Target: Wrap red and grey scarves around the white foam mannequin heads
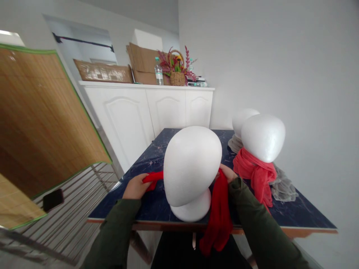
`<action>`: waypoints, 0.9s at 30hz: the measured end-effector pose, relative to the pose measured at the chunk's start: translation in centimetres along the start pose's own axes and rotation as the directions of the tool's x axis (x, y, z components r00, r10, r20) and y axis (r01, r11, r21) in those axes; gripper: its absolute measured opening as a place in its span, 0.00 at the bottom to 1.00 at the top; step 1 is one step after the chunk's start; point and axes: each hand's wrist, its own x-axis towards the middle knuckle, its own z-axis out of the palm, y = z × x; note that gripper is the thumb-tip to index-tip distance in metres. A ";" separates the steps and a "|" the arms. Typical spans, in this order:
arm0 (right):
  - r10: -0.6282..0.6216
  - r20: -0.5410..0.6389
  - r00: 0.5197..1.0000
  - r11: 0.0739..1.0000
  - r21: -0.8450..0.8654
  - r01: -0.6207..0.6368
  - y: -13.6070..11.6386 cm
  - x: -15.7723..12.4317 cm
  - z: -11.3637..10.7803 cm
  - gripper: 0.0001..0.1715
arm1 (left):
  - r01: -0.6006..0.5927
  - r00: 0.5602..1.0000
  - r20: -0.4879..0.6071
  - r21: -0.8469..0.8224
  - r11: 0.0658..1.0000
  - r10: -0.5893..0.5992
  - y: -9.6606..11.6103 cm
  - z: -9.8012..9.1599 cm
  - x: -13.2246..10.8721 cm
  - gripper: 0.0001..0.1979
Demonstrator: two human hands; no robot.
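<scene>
A white mannequin head [193,164] stands upright at the near edge of the dark blue table [146,157]. Behind its neck runs a red scarf [220,213], whose middle is hidden by the head. On the left side, my left hand [136,186] is closed around one end of the scarf. My right hand [227,173] grips the scarf on the other side, partly hidden behind the cloth. From there a long red tail hangs down over the table's front edge.
At the right of the table, another white mannequin head [263,136] wears a coral scarf [252,168]. One more head [243,118] stands behind it, with grey cloth [283,186] nearby. A metal rack [75,201] stands left; a white cabinet [123,119] is behind.
</scene>
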 end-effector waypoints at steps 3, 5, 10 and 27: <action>0.156 0.123 0.980 0.986 0.048 -0.163 0.0 -3.8 0.0 0.14 | 0.110 0.983 0.174 -0.342 0.933 -0.053 -0.6 -0.1 -3.4 0.13; 0.230 0.161 0.960 0.955 0.151 -0.254 0.2 -6.8 0.2 0.12 | 0.244 0.948 0.307 -0.553 0.797 -0.077 0.0 0.1 -5.7 0.17; 0.270 0.189 0.944 0.820 0.468 -0.329 1.8 -13.7 2.1 0.27 | 0.404 0.909 0.404 -0.803 0.437 -0.097 3.5 1.9 -11.1 0.24; 0.229 0.060 0.972 0.904 0.357 -0.235 5.4 -16.2 5.2 0.23 | -0.113 0.985 -0.128 0.045 0.993 0.117 2.2 4.8 -14.4 0.16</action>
